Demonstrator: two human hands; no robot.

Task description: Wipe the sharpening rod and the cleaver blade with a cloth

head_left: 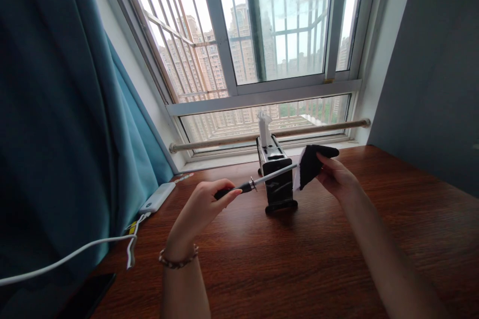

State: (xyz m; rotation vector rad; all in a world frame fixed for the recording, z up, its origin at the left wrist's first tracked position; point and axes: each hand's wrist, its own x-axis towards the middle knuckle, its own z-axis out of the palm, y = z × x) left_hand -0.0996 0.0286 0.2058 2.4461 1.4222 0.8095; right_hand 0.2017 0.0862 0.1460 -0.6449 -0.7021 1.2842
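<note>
My left hand is closed round the black handle of a slim steel rod, perhaps a honing steel or knife, held level and pointing right. My right hand pinches a black cloth with a white underside against the rod's tip. Both hover above the wooden table. Just behind the rod stands a black knife block with slots in its top and a white piece sticking up at its back.
A white power bank lies at the table's left edge, with a white cable trailing off left. A dark phone rests at the near left corner. Teal curtain at left, window and rail behind, grey wall at right.
</note>
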